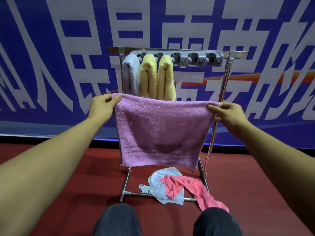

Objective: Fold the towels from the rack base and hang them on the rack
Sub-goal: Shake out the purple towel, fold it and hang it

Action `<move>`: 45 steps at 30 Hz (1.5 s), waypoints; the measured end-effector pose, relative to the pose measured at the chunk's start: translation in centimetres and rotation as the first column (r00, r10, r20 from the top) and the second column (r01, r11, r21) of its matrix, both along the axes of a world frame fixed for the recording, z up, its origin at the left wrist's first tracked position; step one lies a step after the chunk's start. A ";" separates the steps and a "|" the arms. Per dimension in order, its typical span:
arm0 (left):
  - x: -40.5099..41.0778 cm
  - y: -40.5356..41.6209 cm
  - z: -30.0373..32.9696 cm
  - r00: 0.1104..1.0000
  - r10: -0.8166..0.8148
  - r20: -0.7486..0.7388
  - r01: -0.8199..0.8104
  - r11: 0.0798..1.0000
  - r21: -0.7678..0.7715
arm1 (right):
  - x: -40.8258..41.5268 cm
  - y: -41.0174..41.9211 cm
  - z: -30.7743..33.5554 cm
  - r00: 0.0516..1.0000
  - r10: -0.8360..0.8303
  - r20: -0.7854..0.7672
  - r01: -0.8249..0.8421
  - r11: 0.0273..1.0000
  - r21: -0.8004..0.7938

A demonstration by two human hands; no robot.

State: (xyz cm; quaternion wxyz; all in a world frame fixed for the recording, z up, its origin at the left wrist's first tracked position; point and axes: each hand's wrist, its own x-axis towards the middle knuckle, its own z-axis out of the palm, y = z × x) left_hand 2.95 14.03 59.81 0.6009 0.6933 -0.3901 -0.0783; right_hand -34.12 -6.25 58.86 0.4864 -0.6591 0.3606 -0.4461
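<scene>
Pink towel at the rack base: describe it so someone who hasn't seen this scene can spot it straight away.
Find the metal rack against the blue banner and follow its legs down to the red floor. Two loose cloths lie across the front base bar, below the purple towel held up by both hands. The pink towel is the long crumpled one to the right, draped partly over the light blue cloth.

Large white Chinese characters, cropped, cross the blue banner (51,48); "民" reads clearly.

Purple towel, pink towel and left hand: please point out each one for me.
purple towel (163,132), head view, middle of the hanging cloth
pink towel (190,188), head view, middle of its crumpled length
left hand (104,106), head view, back of the hand
</scene>
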 end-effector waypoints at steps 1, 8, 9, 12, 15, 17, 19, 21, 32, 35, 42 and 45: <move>0.4 -0.1 -0.5 1.000 -0.013 0.011 0.013 1.000 0.015 | -0.1 -0.3 -0.5 0.999 -0.031 -0.040 0.029 0.999 -0.033; 0.1 -1.0 -5.4 0.990 0.034 -0.138 -0.037 0.999 -0.015 | 1.0 0.5 -5.1 0.989 -0.131 0.061 0.126 0.989 0.076; -0.2 -1.2 -6.6 0.982 0.056 -0.179 -0.060 0.998 -0.018 | 1.4 0.8 -6.1 0.982 -0.155 0.107 0.139 0.980 0.144; -1.3 -2.5 -11.2 0.943 0.120 -0.310 -0.123 0.992 0.011 | 3.1 1.3 -10.0 0.940 -0.278 0.197 0.183 0.900 0.396; -2.8 -3.5 -16.3 0.880 0.197 -0.431 -0.190 0.980 0.061 | 5.0 1.4 -14.5 0.923 -0.365 0.120 0.270 0.840 0.471; -4.4 -3.9 -18.8 0.853 0.213 -0.476 -0.207 0.976 0.067 | 5.9 1.5 -17.5 0.935 -0.353 0.031 0.308 0.854 0.420; -5.5 -4.6 -21.3 0.851 0.206 -0.483 -0.187 0.978 0.088 | 6.8 1.5 -20.3 0.950 -0.306 -0.062 0.307 0.878 0.366; -6.5 -5.1 -23.5 0.856 0.180 -0.484 -0.136 0.983 0.125 | 7.6 1.9 -22.6 0.961 -0.261 -0.087 0.274 0.876 0.396; -10.0 -6.6 -26.7 0.826 -0.037 -0.563 0.135 0.982 0.134 | 11.1 3.0 -27.1 0.965 -0.010 -0.263 0.063 0.979 0.194; -11.0 -6.7 -25.5 0.749 -0.087 -0.657 0.141 0.990 0.030 | 11.6 3.7 -26.3 0.978 0.003 -0.208 0.049 0.968 0.245; -11.6 -7.3 -25.4 0.740 -0.040 -0.672 0.114 0.991 0.067 | 12.3 5.0 -24.9 0.981 0.055 -0.187 -0.016 0.979 0.206; -12.1 -7.5 -25.3 0.723 -0.008 -0.691 0.087 0.993 0.080 | 12.3 5.4 -24.4 0.988 0.043 -0.146 -0.016 0.983 0.183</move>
